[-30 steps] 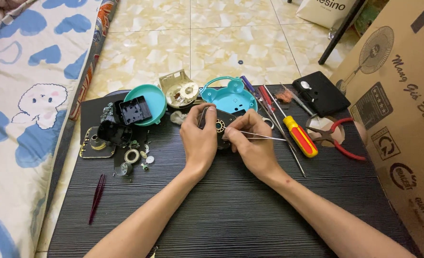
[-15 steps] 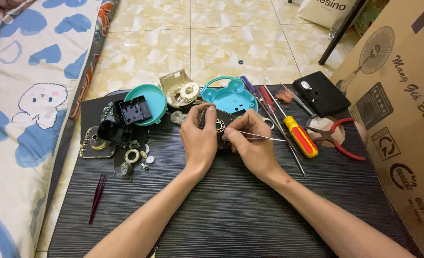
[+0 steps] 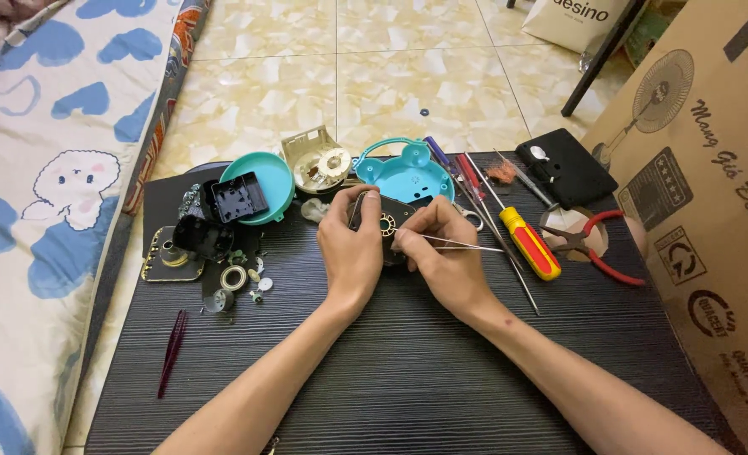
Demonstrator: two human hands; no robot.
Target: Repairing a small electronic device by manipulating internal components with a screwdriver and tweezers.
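Left hand gripping small dark mechanism near far edge of black table; right hand pinching tweezers, tips at brass gear. Best done steadily: mechanism braced, tweezers held low, light pressure.

Table top: black, finely striped grain. Small part held in the left hand: black, with a brass-coloured ring. Tweezers in the right hand: silver. Round lid and frog-shaped shell: teal. Screwdriver: yellow handle with red grip. Pliers: red handles. Pouch: black. Second tweezers, at the table's left edge: dark maroon. Floor tiles: cream, marbled yellow. Bedsheet: white, patterned with blue patches and a white puppy. Box: brown cardboard, black print.
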